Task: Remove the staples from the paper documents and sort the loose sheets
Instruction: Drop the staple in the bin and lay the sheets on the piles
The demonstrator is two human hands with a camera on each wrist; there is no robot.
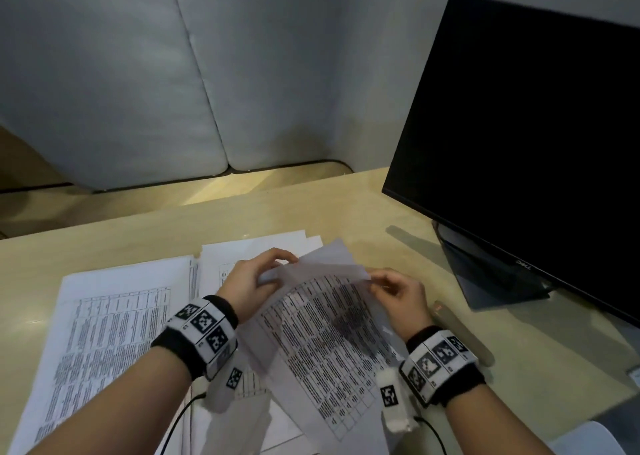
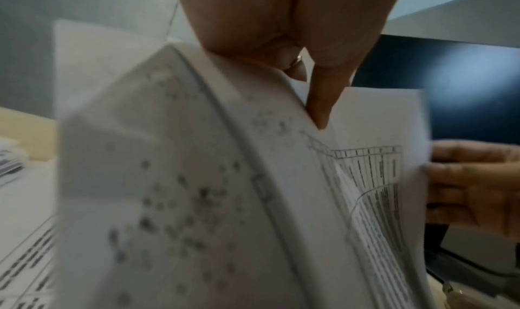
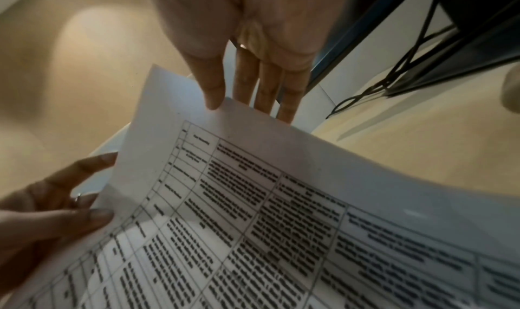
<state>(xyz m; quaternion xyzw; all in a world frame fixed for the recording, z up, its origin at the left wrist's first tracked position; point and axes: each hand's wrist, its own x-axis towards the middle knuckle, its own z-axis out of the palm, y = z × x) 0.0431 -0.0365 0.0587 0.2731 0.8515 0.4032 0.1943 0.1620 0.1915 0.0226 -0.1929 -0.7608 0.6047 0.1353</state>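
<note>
I hold a lifted document of printed table sheets (image 1: 322, 333) over the desk with both hands. My left hand (image 1: 277, 264) pinches the top left corner, where a front sheet (image 2: 168, 180) curls away from the sheet behind it (image 2: 374, 122). My right hand (image 1: 375, 279) pinches the top right edge, thumb (image 3: 214, 91) on the printed face and fingers (image 3: 267, 91) behind. No staple shows clearly. In the right wrist view my left hand (image 3: 56, 202) sits at the sheet's (image 3: 281, 202) left edge.
A thick stack of printed sheets (image 1: 114, 333) lies on the desk (image 1: 363, 205) at the left, with more pages (image 1: 263, 246) behind the hands. A black monitor (image 1: 519, 125) on its stand (image 1: 485, 281) fills the right side. Grey padded panels (image 1: 138, 73) close off the back.
</note>
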